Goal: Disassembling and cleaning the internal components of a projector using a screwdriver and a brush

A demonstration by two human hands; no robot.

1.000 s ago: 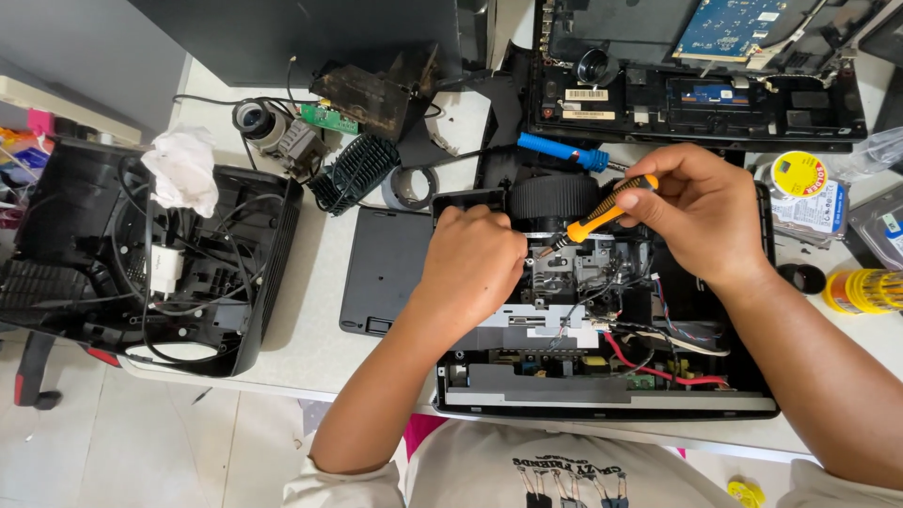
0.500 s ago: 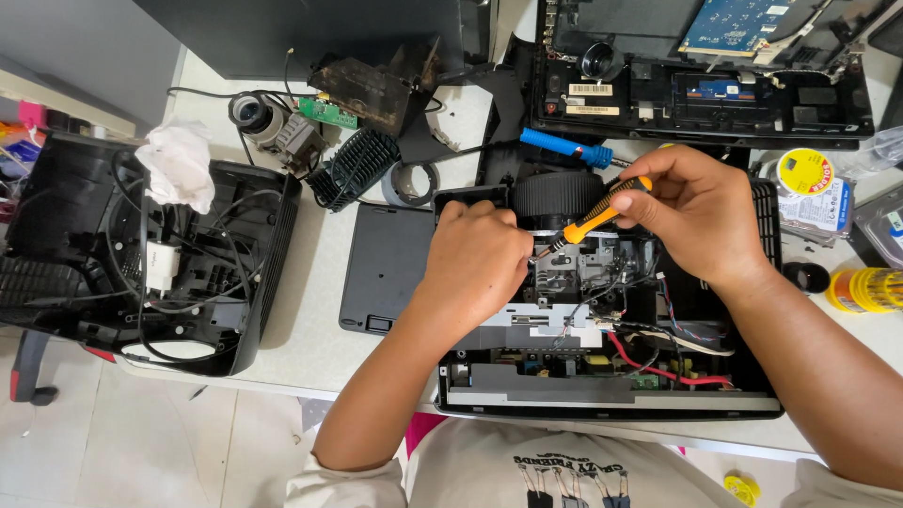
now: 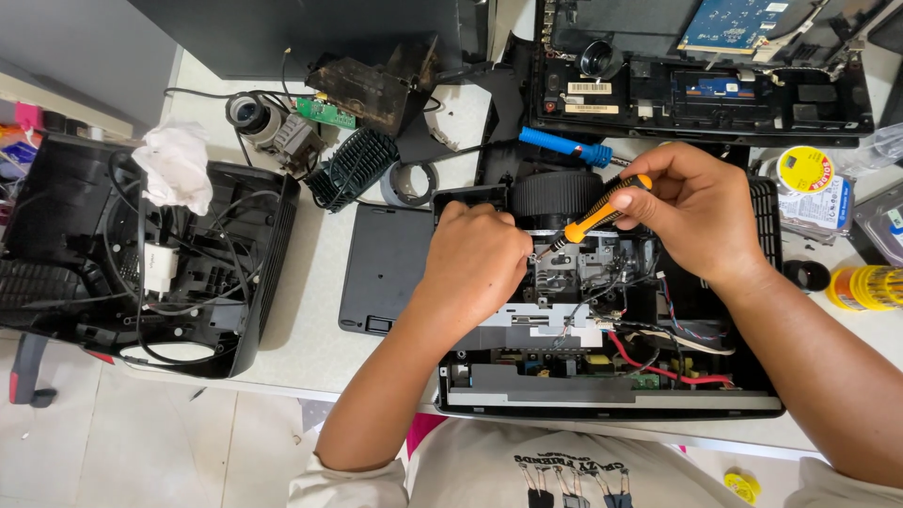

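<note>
**Screwdriver tip down inside the opened projector**

You're leaning over a white worktable (image 3: pixel 310 329), and the biggest thing in front of you is sitting dead centre: an opened black projector chassis (image 3: pixel 602 400) with its boards, red and black wires and round lens barrel (image 3: pixel 557 193) all showing. Off to your left, a second gutted black housing (image 3: pixel 122 282) is lying with loose cables inside and a crumpled white cloth (image 3: pixel 174 169) draped on its top edge. At the far side of the table, another opened unit (image 3: pixel 696 94) with a blue circuit board is resting. A flat black cover panel (image 3: pixel 386 268) is lying just beside the chassis, on its left.

Your left hand (image 3: pixel 475 268) is curling down onto the inner assembly, fingers bent and pressing near the screwdriver's tip; whether it's pinching anything, I cannot tell. Your right hand (image 3: pixel 691 212) is gripping an orange-and-black screwdriver (image 3: pixel 591 218), angling it down and leftward so the tip is meeting the metal just below the lens barrel.

Smaller bits: a blue-handled tool (image 3: pixel 564 148) is lying behind the barrel, and a yellow solder spool (image 3: pixel 805 171) is sitting at your right.
</note>
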